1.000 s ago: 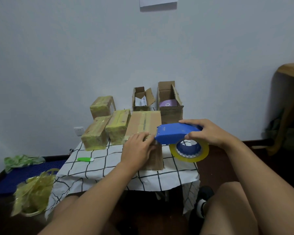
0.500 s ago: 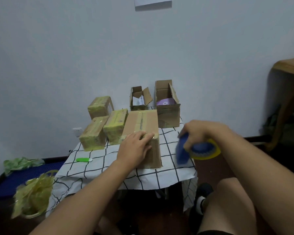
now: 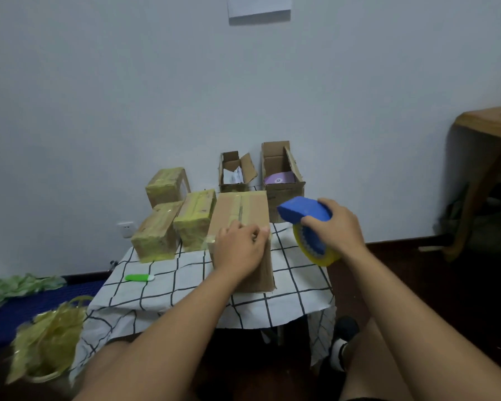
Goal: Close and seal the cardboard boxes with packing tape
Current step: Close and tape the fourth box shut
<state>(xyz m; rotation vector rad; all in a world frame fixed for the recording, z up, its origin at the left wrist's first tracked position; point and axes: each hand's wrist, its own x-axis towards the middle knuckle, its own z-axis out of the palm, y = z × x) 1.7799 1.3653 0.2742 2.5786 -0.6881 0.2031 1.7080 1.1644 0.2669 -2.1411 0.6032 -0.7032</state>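
Observation:
A long brown cardboard box [image 3: 240, 211] lies closed on the checked tablecloth [image 3: 182, 287], a strip of tape along its top seam. My left hand [image 3: 239, 248] presses down on its near top edge. My right hand [image 3: 337, 227] grips a blue tape dispenser [image 3: 302, 211] with a yellow tape roll [image 3: 315, 253], held in the air just right of the box. Three boxes wrapped in yellow tape [image 3: 195, 219] stand to the left. Two open boxes, a small one [image 3: 233, 172] and a taller one [image 3: 282, 169], stand at the back.
A green utility knife [image 3: 139, 277] lies on the cloth at front left. A bin of crumpled yellow tape [image 3: 48, 341] stands on the floor at left. A wooden table [image 3: 486, 131] is at the right. My knees are under the table's near edge.
My right hand swung the dispenser down to the box's right side, then lifted it back up beside the box. My left hand stayed pressed on the box's near edge.

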